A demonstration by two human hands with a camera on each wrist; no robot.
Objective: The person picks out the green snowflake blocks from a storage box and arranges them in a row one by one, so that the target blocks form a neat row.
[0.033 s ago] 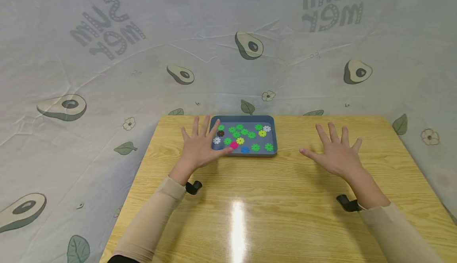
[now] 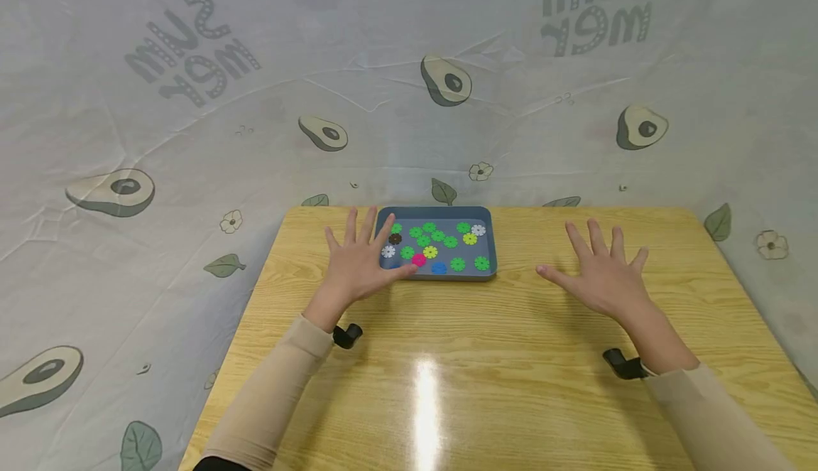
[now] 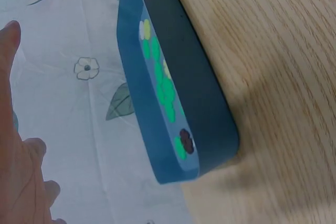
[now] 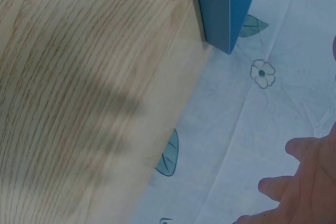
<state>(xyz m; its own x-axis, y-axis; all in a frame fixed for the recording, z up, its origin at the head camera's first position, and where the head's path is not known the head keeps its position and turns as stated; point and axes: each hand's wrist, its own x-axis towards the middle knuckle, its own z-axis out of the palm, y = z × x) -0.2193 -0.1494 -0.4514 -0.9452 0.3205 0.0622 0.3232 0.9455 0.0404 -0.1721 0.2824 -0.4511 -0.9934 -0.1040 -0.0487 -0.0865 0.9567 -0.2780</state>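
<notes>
A blue-grey tray (image 2: 493, 247) stands at the far side of the table, holding several flat notched plastic discs. Most are green (image 2: 457, 264); others are yellow (image 2: 469, 239), white (image 2: 478, 230), a pink one (image 2: 418, 260), a blue one (image 2: 439, 268) and a dark brown one (image 2: 395, 239). My left hand (image 2: 356, 266) is spread with straight fingers, overlapping the tray's left end in the head view. Off to the right of the tray, my right hand (image 2: 603, 279) is likewise spread over the table, with nothing in it. In the left wrist view the tray (image 3: 184, 66) lies beside the left hand (image 3: 21, 177).
The wooden table (image 2: 511, 371) reaches back to a pale cloth (image 2: 383, 45) printed with avocados, leaves and flowers. Black wrist-worn pieces show below the left wrist (image 2: 347, 336) and the right wrist (image 2: 623, 364).
</notes>
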